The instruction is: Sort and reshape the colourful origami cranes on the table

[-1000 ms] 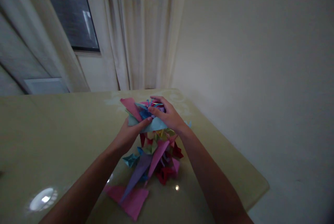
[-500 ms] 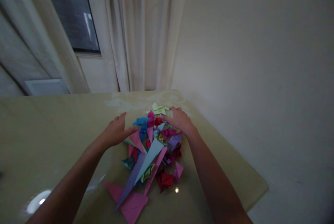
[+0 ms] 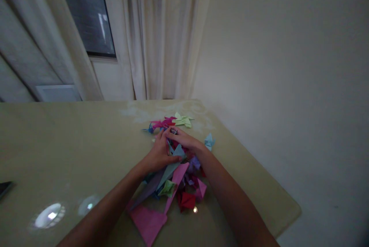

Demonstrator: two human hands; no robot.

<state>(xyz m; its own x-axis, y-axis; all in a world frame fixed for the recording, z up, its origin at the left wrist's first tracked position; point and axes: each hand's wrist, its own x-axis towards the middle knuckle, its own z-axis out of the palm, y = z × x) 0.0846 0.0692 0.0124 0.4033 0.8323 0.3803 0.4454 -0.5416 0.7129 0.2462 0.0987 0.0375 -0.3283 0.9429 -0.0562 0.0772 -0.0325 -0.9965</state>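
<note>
My left hand (image 3: 160,153) and my right hand (image 3: 184,138) meet over the upper part of a pile of colourful origami pieces. The left fingers and thumb curl round folded paper, among it a light-blue piece (image 3: 179,151). From the right, my other hand cups the pile, its fingertips against the left fingers; what lies beneath it is largely hidden. Below the hands, a pink strip (image 3: 179,176), a green piece (image 3: 167,188), a red piece (image 3: 187,201) and a large pink folded sheet (image 3: 148,220) show. Beyond the fingertips lie magenta pieces (image 3: 163,123) and a pale green one (image 3: 183,120).
A small light-blue origami piece (image 3: 209,141) lies apart, right of my right wrist. The glossy table (image 3: 86,135) meets a wall (image 3: 273,66) on the right and curtains (image 3: 167,39) at the back. A dark flat object (image 3: 5,188) sits at the left edge.
Both hands have moved inward from the pile's sides and now touch each other. Pieces between them are pressed together; some magenta ones shifted away, and a light-blue one now lies at the right.
</note>
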